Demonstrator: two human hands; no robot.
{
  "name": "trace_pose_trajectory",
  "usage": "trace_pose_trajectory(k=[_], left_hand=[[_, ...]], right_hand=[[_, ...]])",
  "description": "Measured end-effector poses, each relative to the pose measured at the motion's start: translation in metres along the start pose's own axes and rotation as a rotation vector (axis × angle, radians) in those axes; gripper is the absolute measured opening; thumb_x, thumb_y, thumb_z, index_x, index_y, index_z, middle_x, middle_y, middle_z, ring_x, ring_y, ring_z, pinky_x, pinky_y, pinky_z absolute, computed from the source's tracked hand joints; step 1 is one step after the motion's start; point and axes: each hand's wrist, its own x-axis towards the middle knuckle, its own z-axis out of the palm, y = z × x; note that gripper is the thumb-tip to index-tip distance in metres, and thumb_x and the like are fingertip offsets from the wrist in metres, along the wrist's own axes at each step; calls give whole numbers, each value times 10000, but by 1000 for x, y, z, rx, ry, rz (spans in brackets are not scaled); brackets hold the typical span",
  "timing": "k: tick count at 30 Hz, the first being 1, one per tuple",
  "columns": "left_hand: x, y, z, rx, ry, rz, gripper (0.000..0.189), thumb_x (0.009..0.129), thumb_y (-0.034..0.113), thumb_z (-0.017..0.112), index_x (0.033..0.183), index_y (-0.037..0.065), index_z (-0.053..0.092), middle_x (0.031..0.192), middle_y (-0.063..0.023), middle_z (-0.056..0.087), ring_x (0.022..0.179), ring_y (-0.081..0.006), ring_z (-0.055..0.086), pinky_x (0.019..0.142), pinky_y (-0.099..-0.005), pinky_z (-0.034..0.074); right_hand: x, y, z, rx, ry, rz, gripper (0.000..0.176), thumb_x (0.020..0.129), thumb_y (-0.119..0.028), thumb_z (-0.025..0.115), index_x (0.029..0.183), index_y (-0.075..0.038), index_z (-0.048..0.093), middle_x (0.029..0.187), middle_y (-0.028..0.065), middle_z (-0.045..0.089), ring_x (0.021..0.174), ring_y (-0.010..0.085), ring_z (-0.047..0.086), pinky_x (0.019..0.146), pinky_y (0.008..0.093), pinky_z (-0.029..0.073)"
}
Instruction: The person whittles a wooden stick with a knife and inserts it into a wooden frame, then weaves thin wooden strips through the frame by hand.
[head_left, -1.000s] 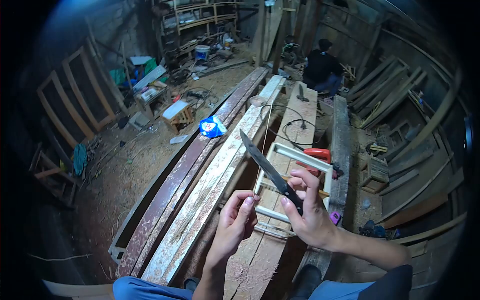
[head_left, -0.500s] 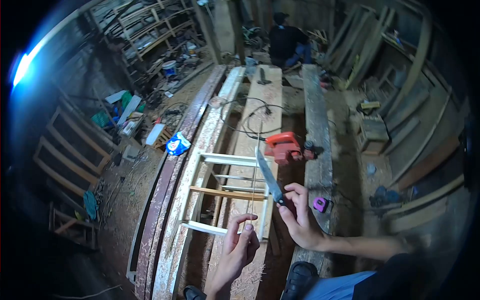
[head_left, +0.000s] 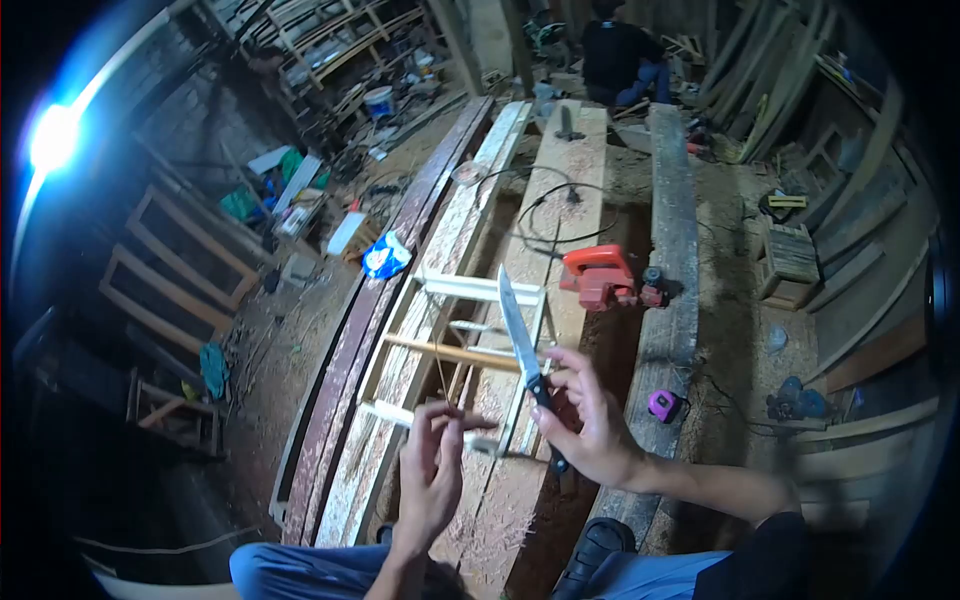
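Knife in one hand, thin sliver in the other, above the sawdust-strewn surface.

The right hand has its grip closed around the dark handle of the knife, with the blade pointing away over the white frame. The left hand pinches a thin sliver in a narrow grip, just left of the knife; the sliver is too fine to see clearly. Blade and sliver look apart, so no cut seems under way. The shavings on the planks suggest trimming is partly done. An orange power tool lies farther right.
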Motion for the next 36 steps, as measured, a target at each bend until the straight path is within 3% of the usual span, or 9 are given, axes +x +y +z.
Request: trace_pose_trajectory(k=[3,5,8,9,12,17,20,25,36], left_hand=[[13,-8,-24,276,41,174,140,1133,54,435,1217,-15,523,1214,-171,761,1100,-206,699,997,-351,515],[19,-5,-37,135,-9,87,146,1134,85,444,1204,-19,519,1181,-172,776,1076,-226,700,1004,-359,515],[32,-15,-55,465,-93,107,160,1126,119,431,1184,-13,500,1086,-216,778,1028,-329,673,968,-452,507],[29,-17,-50,378,-121,-62,160,1114,104,424,1201,-9,496,1019,-208,774,1022,-368,649,982,-501,473],[15,-45,-45,426,-142,246,170,1094,96,437,1212,-17,484,937,-168,772,929,-383,654,1001,-496,445],[10,-68,-51,279,-19,162,164,1083,105,467,1192,-12,506,921,-127,773,933,-375,672,961,-470,455],[13,-81,-50,660,-20,325,166,1053,90,515,1186,-6,537,871,-121,755,834,-350,702,886,-451,469],[10,-87,-40,580,74,333,190,1028,95,550,1194,1,547,853,-152,745,803,-338,724,883,-458,468],[30,-88,-56,618,69,351,170,1030,71,547,1187,8,547,828,-208,714,741,-396,674,775,-467,492]], right_hand=[[7,-9,12,-108,-42,45,636,990,5,653,1545,-57,348,1077,71,635,863,84,619,739,261,515],[9,-9,22,-133,4,-34,658,958,-26,686,1539,-65,379,1006,128,673,736,151,664,648,324,537],[18,-25,29,-322,-51,11,690,972,-24,654,1577,-74,325,1009,159,670,779,236,686,711,394,552],[20,-22,32,-335,-52,5,690,972,-24,654,1577,-74,325,1009,159,670,779,236,686,711,394,552],[18,-7,45,-349,37,-11,685,988,-48,628,1588,-76,299,1026,163,664,891,299,694,810,438,544],[-1,10,54,-512,58,-6,689,964,-24,630,1576,-88,321,1038,136,670,916,276,682,824,414,554],[-6,20,64,-487,100,-57,664,976,-24,617,1570,-69,323,1038,131,662,898,256,672,817,408,548],[1,32,69,-149,176,-24,610,1041,-30,563,1574,-41,266,1053,97,616,888,122,603,790,307,516],[-7,17,63,-76,215,17,573,1051,-19,549,1552,-45,272,1075,75,560,929,107,565,820,268,495]])
